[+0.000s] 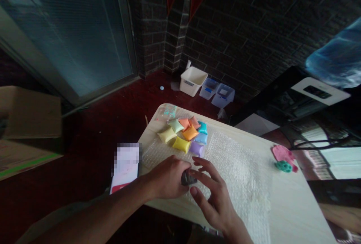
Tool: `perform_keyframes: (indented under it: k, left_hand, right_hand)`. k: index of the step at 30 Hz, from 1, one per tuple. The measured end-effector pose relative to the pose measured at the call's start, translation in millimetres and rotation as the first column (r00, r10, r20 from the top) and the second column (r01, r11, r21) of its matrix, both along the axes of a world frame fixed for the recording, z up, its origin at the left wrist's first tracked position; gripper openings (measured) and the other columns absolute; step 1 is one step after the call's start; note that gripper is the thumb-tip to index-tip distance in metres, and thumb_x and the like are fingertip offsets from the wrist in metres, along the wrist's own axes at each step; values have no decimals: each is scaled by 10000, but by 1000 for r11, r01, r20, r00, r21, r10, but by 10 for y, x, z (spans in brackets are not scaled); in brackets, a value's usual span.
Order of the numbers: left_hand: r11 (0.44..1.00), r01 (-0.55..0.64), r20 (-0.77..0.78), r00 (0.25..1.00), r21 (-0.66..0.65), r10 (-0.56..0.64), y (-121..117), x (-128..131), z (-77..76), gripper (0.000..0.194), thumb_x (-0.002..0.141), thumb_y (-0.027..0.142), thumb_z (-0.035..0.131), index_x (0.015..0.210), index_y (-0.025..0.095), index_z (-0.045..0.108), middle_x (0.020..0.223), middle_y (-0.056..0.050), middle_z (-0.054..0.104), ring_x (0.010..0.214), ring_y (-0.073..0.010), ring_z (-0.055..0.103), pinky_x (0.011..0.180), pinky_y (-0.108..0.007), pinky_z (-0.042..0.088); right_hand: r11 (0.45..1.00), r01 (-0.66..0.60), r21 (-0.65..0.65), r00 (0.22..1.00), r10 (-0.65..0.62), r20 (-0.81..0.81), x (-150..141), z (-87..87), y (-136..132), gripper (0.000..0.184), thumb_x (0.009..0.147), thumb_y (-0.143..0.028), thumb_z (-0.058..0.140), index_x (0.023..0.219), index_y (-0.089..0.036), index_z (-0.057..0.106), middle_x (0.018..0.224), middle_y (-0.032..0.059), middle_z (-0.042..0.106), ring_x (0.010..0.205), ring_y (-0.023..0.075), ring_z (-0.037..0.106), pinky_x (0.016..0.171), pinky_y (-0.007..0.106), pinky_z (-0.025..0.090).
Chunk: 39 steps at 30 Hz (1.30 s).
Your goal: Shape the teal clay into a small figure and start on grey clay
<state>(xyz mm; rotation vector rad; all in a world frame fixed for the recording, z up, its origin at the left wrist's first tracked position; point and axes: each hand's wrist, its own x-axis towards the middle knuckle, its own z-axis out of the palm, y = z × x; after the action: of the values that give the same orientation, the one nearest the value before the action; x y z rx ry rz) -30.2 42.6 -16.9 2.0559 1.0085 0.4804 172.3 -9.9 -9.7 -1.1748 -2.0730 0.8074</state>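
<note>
My left hand (173, 176) is closed around a dark grey lump (188, 178), whose end shows beside the thumb. My right hand (213, 193) is just right of it, fingers bent and apart, with the fingertips at or very near the lump; whether they touch I cannot tell. Both hands are over the near edge of bubble wrap (237, 165) spread on a pale wooden table (296, 206). Beyond them lie several small pillow-shaped packets, among them a yellow packet (181, 144), an orange packet (190, 133) and a purple packet (196, 148).
On the table's right side lie a pink piece (282, 153) and a green piece (283, 166). A phone (125, 168) with a lit, blurred screen is by the left edge. Beyond, a white bin (191, 82) and clear plastic boxes (222, 95) stand on the floor. A cardboard box (31, 116) is at left.
</note>
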Motion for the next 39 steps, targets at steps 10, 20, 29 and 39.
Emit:
perform_keyframes:
  k: [10,20,29,39]
  left_hand:
    - [997,62,-16,998,43,-61,-14,-9,-18,122,753,254,672,853,186,667,846,-81,767,744,-256,706,636,-334,444]
    - [996,75,-25,997,-57,-77,-7,-1,-8,177,681,227,706,830,186,618,820,-81,750,733,-261,689,615,-333,404]
    - [985,124,-19,992,-119,-127,5,-75,16,206,643,203,750,826,185,655,785,-43,719,657,-195,633,561,-288,358]
    - [956,263,95,963,-128,-252,24,-58,17,233,682,259,776,879,183,676,893,-68,756,771,-232,691,631,-304,441]
  right_hand:
    - [993,-94,-68,988,84,-130,-50,-15,-7,326,1016,-425,630,1319,-309,651,1585,97,479,1381,335,558,1101,487,511]
    - [995,-55,-87,998,55,2,-123,73,10,287,986,-365,666,1253,-262,687,1397,130,611,1242,338,628,1032,510,550]
    - [985,-83,-150,993,94,73,-156,103,-23,299,966,-378,705,1240,-259,694,1524,135,538,1449,364,494,1120,512,498]
    - [964,-219,-150,950,176,-257,-117,19,-20,274,976,-399,696,1237,-317,712,1538,79,537,1424,338,541,1177,504,463]
